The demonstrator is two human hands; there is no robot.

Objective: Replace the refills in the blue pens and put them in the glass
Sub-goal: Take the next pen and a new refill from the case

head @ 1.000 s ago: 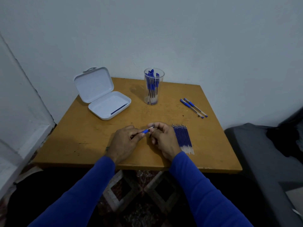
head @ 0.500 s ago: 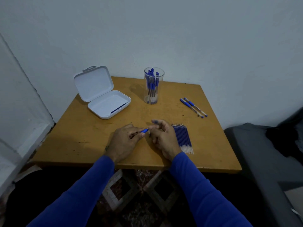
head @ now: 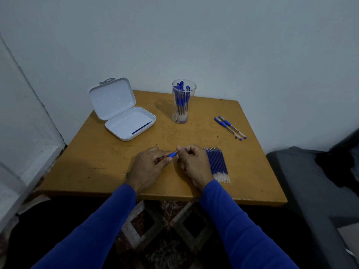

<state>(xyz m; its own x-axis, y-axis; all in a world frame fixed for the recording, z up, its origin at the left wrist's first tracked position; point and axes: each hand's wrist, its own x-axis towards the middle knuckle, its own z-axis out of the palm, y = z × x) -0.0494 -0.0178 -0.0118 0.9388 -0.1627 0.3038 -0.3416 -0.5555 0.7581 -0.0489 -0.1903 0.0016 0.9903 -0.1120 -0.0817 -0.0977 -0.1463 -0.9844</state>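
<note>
Both hands, left hand (head: 148, 166) and right hand (head: 191, 164), pinch one blue pen (head: 172, 154) at opposite ends, seemingly to work its tip

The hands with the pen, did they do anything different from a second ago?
Hardly. The left hand still grips the blue pen and the right hand still pinches its tip end; a second ago a bit of white tip showed between them, and now the right hand's fingers sit closer over it. The glass, white box, refills and two loose pens stayed put.
</note>
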